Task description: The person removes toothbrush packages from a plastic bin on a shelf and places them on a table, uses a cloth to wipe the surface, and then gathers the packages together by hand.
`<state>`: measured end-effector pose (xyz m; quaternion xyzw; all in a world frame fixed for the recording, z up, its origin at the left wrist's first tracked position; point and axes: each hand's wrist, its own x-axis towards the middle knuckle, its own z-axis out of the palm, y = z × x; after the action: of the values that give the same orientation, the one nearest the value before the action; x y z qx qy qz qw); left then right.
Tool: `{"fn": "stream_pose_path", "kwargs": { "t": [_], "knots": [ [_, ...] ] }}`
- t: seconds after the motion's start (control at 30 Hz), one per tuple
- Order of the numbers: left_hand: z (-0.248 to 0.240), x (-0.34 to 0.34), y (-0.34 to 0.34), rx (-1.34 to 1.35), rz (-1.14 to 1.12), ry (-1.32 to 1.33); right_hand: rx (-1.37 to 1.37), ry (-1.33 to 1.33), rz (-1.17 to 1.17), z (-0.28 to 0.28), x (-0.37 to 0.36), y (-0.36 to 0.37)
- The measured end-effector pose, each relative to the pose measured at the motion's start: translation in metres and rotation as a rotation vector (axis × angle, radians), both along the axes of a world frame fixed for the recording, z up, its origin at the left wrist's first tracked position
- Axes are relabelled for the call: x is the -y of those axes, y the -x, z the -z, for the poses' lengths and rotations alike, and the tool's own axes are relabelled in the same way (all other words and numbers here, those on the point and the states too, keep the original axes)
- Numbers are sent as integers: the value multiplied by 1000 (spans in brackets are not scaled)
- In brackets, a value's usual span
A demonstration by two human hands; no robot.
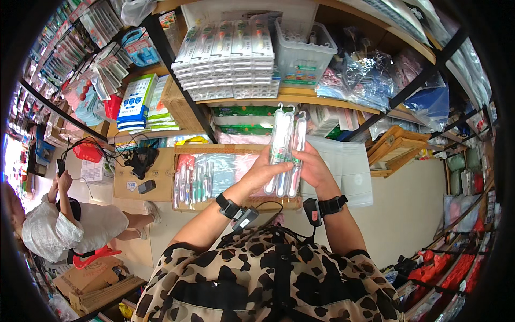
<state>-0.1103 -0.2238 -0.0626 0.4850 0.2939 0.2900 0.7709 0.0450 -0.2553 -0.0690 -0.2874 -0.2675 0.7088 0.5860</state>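
Several toothbrushes [281, 138] in slim clear cases with hanging hooks stand upright between my two hands, above an open carton [185, 206]. My left hand [266, 170] is closed round the left part of the bunch, thumb across the front. At the right edge, my right hand [314, 170] grips another cased toothbrush [299, 137], its thumb on the case. More cased toothbrushes [194, 181] lie in a row at the carton's left end, beside bluish and pink plastic-wrapped packs [222, 174]. The cases partly hide my fingers.
Stacked boxed toothbrushes [225, 59] and a clear plastic bin [304, 53] fill the shelf ahead. A wooden rack [399, 149] juts out at right. At left, a person [80, 225] stands near cables [107, 150] and a closed carton [140, 177]. Black straps with small boxes are on my wrists.
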Motion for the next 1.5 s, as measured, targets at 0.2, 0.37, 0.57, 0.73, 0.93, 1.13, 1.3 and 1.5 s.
{"fn": "stream_pose_path", "kwargs": {
  "t": [0.2,0.37,0.57,0.73,0.93,1.13,1.3,1.5],
  "knots": [
    [-11,18,-41,-211,-70,-382,90,-24,108,-14,13,-23],
    [-9,23,-62,-269,-97,-541,164,-6,106,-16,17,-50],
    [-26,32,-71,-174,6,-411,-32,-53,52,-27,21,-72],
    [-31,38,-79,-6,-63,-355,-38,-128,53,-36,20,-72],
    [-40,35,-84,41,-90,-353,-11,-109,230,-44,16,-66],
    [-43,23,-73,4,-147,-418,155,-162,368,-54,2,-47],
    [-50,10,-52,17,-73,-345,161,-138,415,-59,-8,-29],
    [-51,-1,-34,158,3,-179,243,-159,492,-56,-22,-10]
  ]
}}
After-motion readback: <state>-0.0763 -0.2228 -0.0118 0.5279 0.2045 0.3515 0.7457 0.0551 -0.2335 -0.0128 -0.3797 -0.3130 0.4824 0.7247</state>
